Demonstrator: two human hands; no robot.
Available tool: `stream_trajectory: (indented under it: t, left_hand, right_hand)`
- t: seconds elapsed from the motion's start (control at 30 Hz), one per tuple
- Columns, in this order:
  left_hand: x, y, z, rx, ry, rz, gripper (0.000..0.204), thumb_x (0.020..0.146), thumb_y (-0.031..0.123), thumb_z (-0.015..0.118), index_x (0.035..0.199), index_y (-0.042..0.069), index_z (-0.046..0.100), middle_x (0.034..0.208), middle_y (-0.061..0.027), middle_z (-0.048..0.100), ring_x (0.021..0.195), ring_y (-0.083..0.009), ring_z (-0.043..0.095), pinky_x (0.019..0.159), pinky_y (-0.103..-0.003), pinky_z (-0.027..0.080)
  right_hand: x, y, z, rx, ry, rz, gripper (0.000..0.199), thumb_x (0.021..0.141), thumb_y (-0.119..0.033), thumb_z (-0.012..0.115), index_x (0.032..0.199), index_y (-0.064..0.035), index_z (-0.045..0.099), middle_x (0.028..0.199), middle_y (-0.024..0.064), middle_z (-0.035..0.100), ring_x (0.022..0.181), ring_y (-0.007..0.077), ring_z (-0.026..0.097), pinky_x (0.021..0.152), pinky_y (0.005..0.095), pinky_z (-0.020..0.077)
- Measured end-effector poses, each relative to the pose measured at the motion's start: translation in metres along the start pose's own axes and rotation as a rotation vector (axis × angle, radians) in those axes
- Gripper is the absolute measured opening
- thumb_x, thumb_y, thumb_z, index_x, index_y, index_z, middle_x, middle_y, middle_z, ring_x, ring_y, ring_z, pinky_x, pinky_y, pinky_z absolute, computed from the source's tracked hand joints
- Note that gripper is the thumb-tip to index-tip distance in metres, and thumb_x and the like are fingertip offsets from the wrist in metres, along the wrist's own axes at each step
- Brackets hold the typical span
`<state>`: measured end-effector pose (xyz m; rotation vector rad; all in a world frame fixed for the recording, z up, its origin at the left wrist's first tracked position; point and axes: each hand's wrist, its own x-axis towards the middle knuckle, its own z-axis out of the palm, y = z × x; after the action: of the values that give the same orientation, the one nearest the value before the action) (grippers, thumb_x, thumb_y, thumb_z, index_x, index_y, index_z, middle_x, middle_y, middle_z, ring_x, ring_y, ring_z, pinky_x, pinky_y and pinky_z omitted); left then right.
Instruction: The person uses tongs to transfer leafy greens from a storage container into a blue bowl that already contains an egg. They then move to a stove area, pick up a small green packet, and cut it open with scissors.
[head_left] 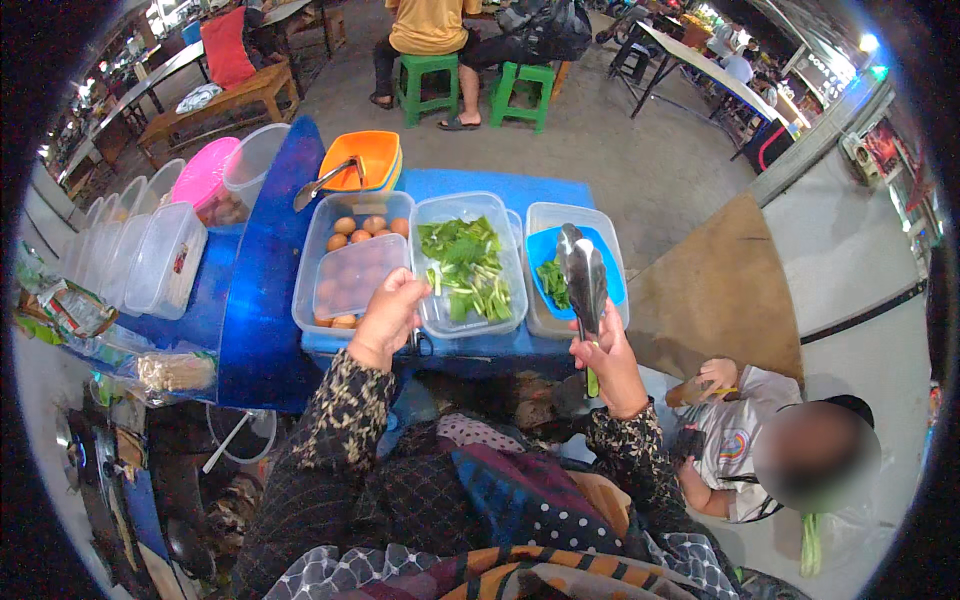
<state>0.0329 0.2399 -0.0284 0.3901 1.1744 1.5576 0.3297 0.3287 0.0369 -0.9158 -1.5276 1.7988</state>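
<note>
My left hand (390,315) is closed at the left rim of a clear plastic container (467,328) of chopped leafy greens (465,262); its fingertips partly hide the grip. Metal tongs (582,270) with wide spoon-like heads and green handle ends are held upright in my right hand (612,368). Behind the tongs, a blue bowl (613,268) with some greens sits in another clear container (545,215). To the left stands a clear box (300,290) of brown eggs (345,226), with a smaller translucent container or lid (350,275) over some of them.
A blue table (435,183) bears the boxes. Orange container (362,155) with another pair of tongs (325,182) stands behind the eggs. A blue partition (262,270) separates stacked clear containers (165,260) at left. A person (745,440) sits low at my right; another (425,30) sits ahead.
</note>
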Motion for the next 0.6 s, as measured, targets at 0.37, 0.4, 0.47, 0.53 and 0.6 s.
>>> stream_trajectory:
  t: [0.37, 0.4, 0.47, 0.53, 0.6]
  left_hand:
    - [-0.109, 0.024, -0.036, -0.203, -0.235, -0.021, 0.054, 0.085, 0.014, 0.064, 0.13, 0.017, 0.034, 0.123, -0.0032, 0.049, 0.109, -0.0131, 0.051, 0.086, -0.037, 0.049]
    - [-0.114, 0.025, -0.037, -0.227, -0.248, -0.013, 0.061, 0.084, 0.016, 0.065, 0.134, 0.019, 0.03, 0.127, -0.0035, 0.046, 0.112, -0.0139, 0.048, 0.087, -0.038, 0.048]
    - [-0.119, 0.023, -0.048, -0.27, -0.29, -0.028, 0.087, 0.081, 0.021, 0.069, 0.146, 0.023, 0.012, 0.139, -0.0045, 0.032, 0.125, -0.0173, 0.038, 0.094, -0.042, 0.042]
    - [-0.125, 0.028, -0.048, -0.263, -0.273, 0.005, 0.091, 0.082, 0.019, 0.069, 0.147, 0.023, 0.006, 0.141, -0.005, 0.03, 0.128, -0.0194, 0.036, 0.096, -0.042, 0.041]
    - [-0.127, 0.03, -0.05, -0.179, -0.26, 0.048, 0.099, 0.078, 0.027, 0.073, 0.148, 0.029, 0.002, 0.143, -0.0027, 0.027, 0.133, -0.0242, 0.029, 0.1, -0.047, 0.037]
  right_hand:
    - [-0.009, 0.009, 0.09, 0.3, -0.152, -0.026, 0.085, 0.076, -0.025, 0.075, 0.142, -0.0072, 0.024, 0.13, 0.0097, 0.046, 0.095, 0.0148, 0.054, 0.079, 0.0273, 0.0469]
    - [-0.006, 0.008, 0.098, 0.257, -0.163, -0.083, 0.088, 0.075, -0.025, 0.077, 0.142, -0.0065, 0.023, 0.129, 0.0098, 0.045, 0.099, 0.0158, 0.053, 0.083, 0.0286, 0.0465]
    - [-0.001, -0.002, 0.109, 0.128, -0.205, -0.16, 0.099, 0.068, -0.029, 0.083, 0.142, -0.0028, 0.023, 0.13, 0.0093, 0.043, 0.113, 0.0194, 0.049, 0.098, 0.0322, 0.0395]
    - [0.0, -0.023, 0.109, -0.08, -0.176, -0.144, 0.098, 0.066, -0.029, 0.084, 0.141, -0.0017, 0.027, 0.128, 0.0085, 0.046, 0.112, 0.0191, 0.05, 0.097, 0.0314, 0.0393]
    - [0.002, -0.047, 0.105, -0.339, -0.123, -0.204, 0.091, 0.062, -0.029, 0.086, 0.135, -0.0035, 0.04, 0.118, 0.0054, 0.053, 0.106, 0.0172, 0.052, 0.09, 0.0295, 0.0436]
